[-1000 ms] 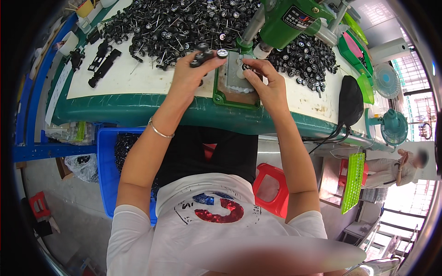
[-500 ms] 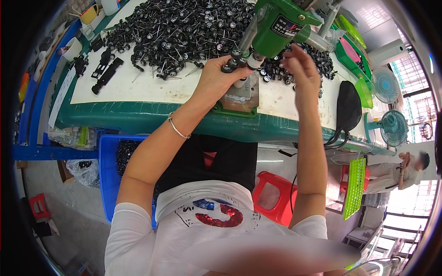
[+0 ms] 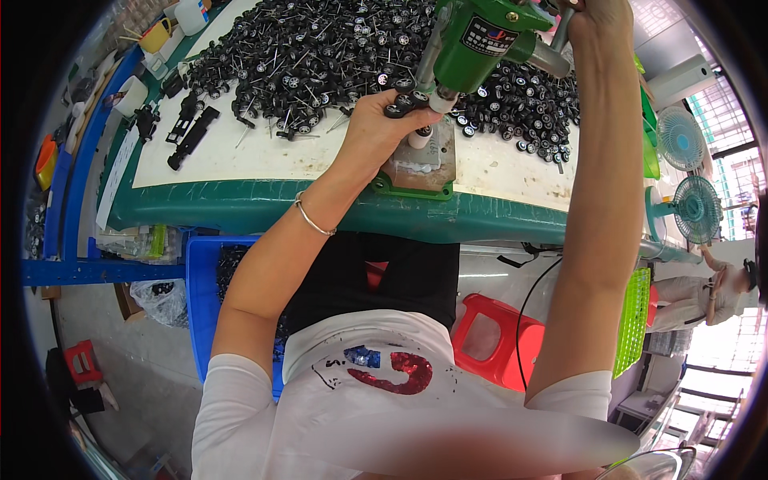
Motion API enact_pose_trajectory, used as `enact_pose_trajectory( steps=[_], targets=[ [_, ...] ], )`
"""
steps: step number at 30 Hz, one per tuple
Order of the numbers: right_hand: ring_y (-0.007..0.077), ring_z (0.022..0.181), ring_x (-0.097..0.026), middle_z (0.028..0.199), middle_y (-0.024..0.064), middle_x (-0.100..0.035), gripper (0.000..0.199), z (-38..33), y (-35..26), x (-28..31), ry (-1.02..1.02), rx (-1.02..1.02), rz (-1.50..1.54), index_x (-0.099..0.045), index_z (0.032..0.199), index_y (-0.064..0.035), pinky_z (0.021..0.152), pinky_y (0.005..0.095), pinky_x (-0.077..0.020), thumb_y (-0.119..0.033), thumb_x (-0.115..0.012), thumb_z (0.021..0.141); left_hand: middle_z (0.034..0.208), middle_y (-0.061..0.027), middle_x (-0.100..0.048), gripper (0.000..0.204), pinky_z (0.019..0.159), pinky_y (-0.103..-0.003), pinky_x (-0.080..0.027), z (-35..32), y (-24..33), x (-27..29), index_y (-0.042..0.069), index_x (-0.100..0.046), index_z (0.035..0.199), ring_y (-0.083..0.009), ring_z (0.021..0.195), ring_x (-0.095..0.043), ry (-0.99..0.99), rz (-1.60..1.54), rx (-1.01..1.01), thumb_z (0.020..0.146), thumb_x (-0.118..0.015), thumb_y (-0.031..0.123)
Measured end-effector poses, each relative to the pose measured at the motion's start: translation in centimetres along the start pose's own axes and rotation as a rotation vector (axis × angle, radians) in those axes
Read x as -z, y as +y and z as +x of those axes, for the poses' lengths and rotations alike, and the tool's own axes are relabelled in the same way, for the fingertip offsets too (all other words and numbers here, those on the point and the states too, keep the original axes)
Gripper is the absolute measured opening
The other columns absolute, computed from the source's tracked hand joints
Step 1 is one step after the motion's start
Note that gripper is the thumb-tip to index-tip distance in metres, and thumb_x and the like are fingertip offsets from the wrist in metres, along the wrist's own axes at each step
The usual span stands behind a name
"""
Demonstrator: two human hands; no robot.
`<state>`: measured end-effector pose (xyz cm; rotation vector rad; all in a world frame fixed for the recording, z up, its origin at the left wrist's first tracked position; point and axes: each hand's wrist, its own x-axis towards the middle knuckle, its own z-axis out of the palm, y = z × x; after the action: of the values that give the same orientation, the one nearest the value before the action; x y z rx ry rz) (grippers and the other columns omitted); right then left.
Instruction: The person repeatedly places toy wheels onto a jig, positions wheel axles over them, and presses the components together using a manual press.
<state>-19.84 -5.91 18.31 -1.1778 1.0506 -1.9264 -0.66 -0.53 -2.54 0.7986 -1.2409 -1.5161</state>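
Two hands: left hand (image 3: 376,132) pinches one wheel axle (image 3: 408,102), right hand (image 3: 596,16) grips one press lever (image 3: 564,28).

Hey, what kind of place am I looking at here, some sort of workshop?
Most likely a small toy-assembly workshop or factory line. A big heap of small black wheels on axles covers the bench, a green hand press stands on it with the left hand holding a wheel part beneath it, and a blue parts bin sits below.

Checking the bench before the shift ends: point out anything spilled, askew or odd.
Nothing looks damaged. The small wheels with axles lie loose in a big heap across the table, and a few axles have strayed from it. The press stands tilted in this view.
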Motion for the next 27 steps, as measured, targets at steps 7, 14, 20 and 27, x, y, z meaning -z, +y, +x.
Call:
enact_pose_trajectory(
  steps=[7, 14, 20, 27],
  targets=[
    [0.0009, 0.043, -0.024, 0.057, -0.0098, -0.032, 0.02, -5.1, -2.5, -0.9, -0.173, -0.209, 0.586, -0.052, 0.08, -0.0119, 0.037, 0.0189, -0.0159, -0.025, -0.057, 0.095, 0.08, -0.0043, -0.068, 0.025, 0.066, -0.023, -0.047, 0.1, -0.8, 0.3, -0.001, -0.07, 0.092, -0.0071, 0.07, -0.059, 0.014, 0.041, -0.051, 0.075, -0.079, 0.014],
    [0.0013, 0.044, -0.024, 0.056, -0.0097, -0.032, 0.023, -7.2, -1.8, -1.8, 0.024, 0.482, 0.122, -0.05, 0.078, -0.0125, 0.038, 0.0195, -0.0173, -0.027, -0.061, 0.092, 0.079, -0.0041, -0.068, 0.023, 0.066, -0.023, -0.047, -0.1, -0.5, 0.2, -0.001, -0.07, 0.092, -0.0073, 0.069, -0.059, 0.003, 0.06, -0.073, 0.075, -0.077, 0.013],
    [0.0014, 0.043, -0.024, 0.056, -0.0098, -0.033, 0.024, -5.6, -1.5, -1.1, -0.064, 0.441, 0.081, -0.049, 0.077, -0.0135, 0.037, 0.0193, -0.0181, -0.027, -0.06, 0.093, 0.078, -0.0035, -0.068, 0.022, 0.065, -0.024, -0.048, -0.2, -0.1, 0.3, -0.001, -0.069, 0.092, -0.0072, 0.07, -0.059, -0.001, 0.075, -0.063, 0.076, -0.077, 0.013],
    [0.0021, 0.045, -0.024, 0.057, -0.0084, -0.031, 0.026, -6.4, -1.0, -0.7, -0.004, 0.652, -0.028, -0.047, 0.074, -0.0144, 0.039, 0.0197, -0.0188, -0.029, -0.059, 0.092, 0.078, -0.0034, -0.067, 0.024, 0.064, -0.024, -0.048, 0.0, -0.6, 0.3, -0.001, -0.069, 0.092, -0.0069, 0.069, -0.059, 0.003, 0.08, -0.081, 0.076, -0.078, 0.014]
  ],
)
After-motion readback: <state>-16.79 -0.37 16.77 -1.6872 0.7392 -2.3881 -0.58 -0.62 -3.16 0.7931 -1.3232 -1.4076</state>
